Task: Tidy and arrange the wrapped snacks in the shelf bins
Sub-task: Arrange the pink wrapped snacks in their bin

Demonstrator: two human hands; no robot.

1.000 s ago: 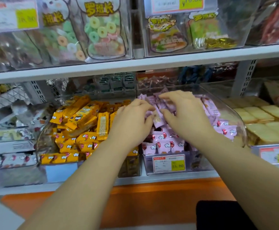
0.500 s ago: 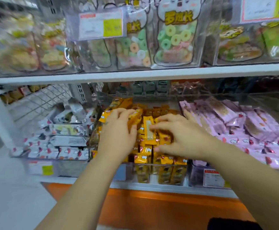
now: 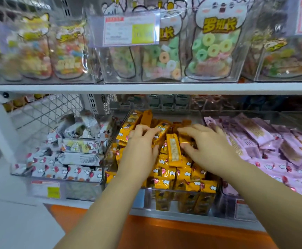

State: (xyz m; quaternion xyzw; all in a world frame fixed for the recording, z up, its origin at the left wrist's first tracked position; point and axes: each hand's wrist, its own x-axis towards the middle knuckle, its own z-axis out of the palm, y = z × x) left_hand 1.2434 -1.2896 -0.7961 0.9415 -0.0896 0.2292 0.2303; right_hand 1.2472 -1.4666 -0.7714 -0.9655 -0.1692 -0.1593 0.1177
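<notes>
Yellow snacks (image 3: 173,151) half hidden under hands; left hand (image 3: 143,146) seemingly grips one, right hand (image 3: 206,147) curled, hold unclear.

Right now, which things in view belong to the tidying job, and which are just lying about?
Job: left hand, right hand, both on the yellow wrapped bars; their clear bin; white wrapped snacks and pink wrapped snacks in neighbouring bins.
Lying about: gummy ring bags on the upper shelf; price tag.

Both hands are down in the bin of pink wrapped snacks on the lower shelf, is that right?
Not quite. The head view shows the left hand and right hand in the bin of yellow wrapped snacks on the lower shelf.
</notes>
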